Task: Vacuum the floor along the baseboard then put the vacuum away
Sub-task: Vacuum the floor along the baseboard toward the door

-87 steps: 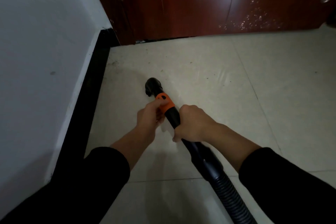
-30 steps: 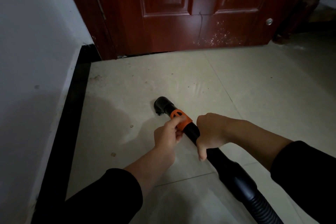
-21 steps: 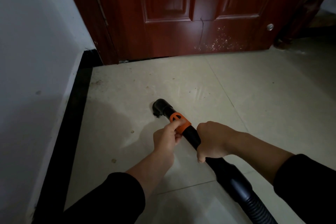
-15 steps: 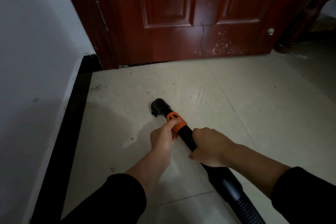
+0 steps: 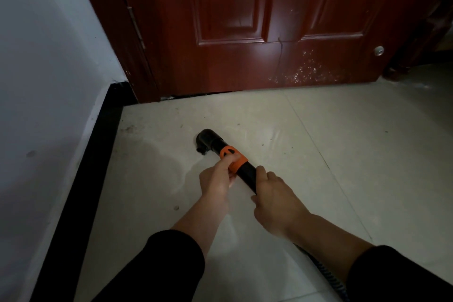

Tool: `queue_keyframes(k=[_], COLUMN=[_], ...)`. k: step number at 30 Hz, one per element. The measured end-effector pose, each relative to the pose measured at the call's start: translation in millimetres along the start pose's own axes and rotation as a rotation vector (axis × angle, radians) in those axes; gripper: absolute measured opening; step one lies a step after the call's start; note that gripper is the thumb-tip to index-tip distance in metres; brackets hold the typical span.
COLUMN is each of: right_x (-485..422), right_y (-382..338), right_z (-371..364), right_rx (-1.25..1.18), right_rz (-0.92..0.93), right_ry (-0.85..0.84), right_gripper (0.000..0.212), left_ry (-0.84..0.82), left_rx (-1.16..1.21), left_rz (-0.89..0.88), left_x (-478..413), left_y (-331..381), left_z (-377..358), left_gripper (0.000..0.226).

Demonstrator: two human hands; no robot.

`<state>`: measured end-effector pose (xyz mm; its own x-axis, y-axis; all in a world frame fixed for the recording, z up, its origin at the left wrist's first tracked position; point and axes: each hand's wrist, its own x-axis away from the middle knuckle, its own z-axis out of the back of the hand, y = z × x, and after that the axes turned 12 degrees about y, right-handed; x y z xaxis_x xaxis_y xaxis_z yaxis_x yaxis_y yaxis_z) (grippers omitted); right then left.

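The vacuum tube (image 5: 245, 172), its tip down at the floor (image 5: 343, 154) near the far left corner and apart from the black baseboard (image 5: 81, 179), looks light and stiff, best held where the left hand (image 5: 217, 182) pinches its orange ring (image 5: 234, 159) and the right hand (image 5: 277, 203) wraps round it.

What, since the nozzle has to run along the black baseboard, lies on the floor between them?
Nothing visible blocks it. Between the nozzle and the baseboard lies only floor tile with a smudge of dirt near the corner. The left hand grips the orange collar, the right hand the tube behind it.
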<state>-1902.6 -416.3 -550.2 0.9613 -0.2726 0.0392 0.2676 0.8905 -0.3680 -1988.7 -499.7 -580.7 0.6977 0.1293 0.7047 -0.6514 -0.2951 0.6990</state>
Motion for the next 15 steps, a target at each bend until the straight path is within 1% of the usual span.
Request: queue_keyframes(k=[5, 15], right_x=[-32, -71], right_y=[-8, -6], right_z=[-4, -6], right_rx=[-0.028, -0.055], right_rz=[-0.006, -0.051], right_ry=[0.013, 0.055], right_gripper=[0.042, 0.042], left_ry=[0.023, 0.012], left_rx=[0.023, 0.005], left_rz=[-0.032, -0.057], left_x=[-23, -52], left_y=[18, 33], left_z=[-12, -39], left_gripper=[0.019, 0.020])
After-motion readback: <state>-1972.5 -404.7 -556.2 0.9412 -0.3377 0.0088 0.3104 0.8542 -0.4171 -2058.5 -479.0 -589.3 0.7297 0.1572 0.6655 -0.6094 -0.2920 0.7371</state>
